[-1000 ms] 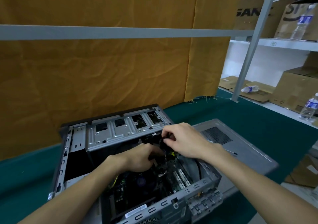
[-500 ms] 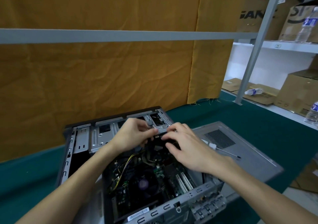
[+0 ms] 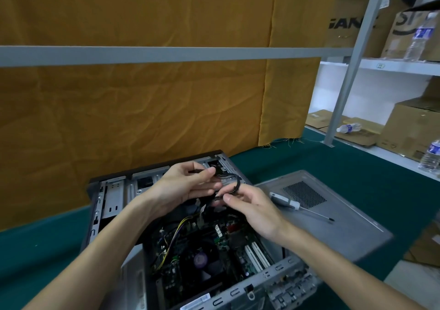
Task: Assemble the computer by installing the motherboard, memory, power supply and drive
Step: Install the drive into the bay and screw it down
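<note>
Computer case (image 3: 112,197) open, black cable (image 3: 234,185) pinched by left hand (image 3: 188,188) and right hand (image 3: 252,205), cable ends hidden.

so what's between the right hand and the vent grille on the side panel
In the head view, a screwdriver lies on the side panel, its grey handle between the right hand and the vent grille.

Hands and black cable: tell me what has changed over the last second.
Both hands rose out of the open computer case. The left hand and right hand now pinch a looped black cable between them above the drive bracket; a second ago they worked lower, down among the wiring. The case, the side panel and the screwdriver on it stayed put.
</note>
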